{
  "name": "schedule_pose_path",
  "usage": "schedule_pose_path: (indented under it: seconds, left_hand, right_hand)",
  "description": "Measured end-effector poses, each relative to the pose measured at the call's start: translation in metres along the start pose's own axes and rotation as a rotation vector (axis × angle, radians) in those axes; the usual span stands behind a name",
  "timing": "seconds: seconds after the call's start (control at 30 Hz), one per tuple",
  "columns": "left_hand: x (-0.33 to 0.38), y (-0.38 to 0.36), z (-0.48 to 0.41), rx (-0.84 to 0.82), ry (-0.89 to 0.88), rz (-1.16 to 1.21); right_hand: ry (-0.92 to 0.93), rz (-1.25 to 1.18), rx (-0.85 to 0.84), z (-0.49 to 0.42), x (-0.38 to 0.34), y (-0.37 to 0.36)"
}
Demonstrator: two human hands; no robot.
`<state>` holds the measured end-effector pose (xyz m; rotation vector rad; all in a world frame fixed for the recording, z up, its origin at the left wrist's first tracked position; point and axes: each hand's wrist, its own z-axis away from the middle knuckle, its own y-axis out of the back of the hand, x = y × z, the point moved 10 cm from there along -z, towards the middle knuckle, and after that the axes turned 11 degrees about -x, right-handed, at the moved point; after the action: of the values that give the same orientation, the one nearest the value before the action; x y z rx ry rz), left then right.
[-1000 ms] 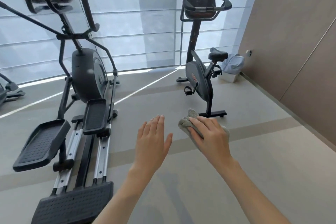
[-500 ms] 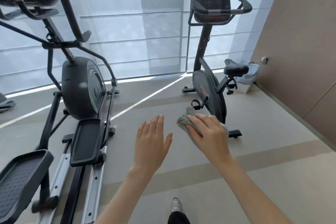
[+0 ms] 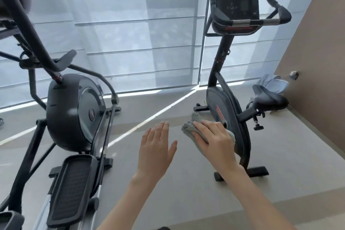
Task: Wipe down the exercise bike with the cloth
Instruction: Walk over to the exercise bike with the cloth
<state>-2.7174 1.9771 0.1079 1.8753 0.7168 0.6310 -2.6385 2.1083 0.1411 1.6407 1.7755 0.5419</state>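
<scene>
Cloth (image 3: 189,128) gripped in right hand (image 3: 214,138) | left hand (image 3: 155,148) flat, empty | exercise bike (image 3: 226,99) red label (image 3: 220,113) probably illegible

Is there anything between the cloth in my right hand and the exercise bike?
Nothing visible. The right hand grips the cloth in front of the exercise bike, with no object between them. The elliptical stands off to the left.

Bare forearms; left hand (image 3: 156,148), right hand (image 3: 216,143), fingernails short and pale.
</scene>
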Motion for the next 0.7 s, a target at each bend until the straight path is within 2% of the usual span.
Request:
schedule_pose_path:
  seconds: [0.33,0.7]
  left_hand:
    - [-0.092,-0.09,-0.215,0.03,-0.035,0.007]
    - [-0.172,-0.144,-0.45,0.061,-0.102,0.008]
  right_hand:
    - [-0.023,0.063,0.047,-0.158,0.098,-0.157]
    - [-0.029,0.068,0.069,-0.346,0.184,-0.29]
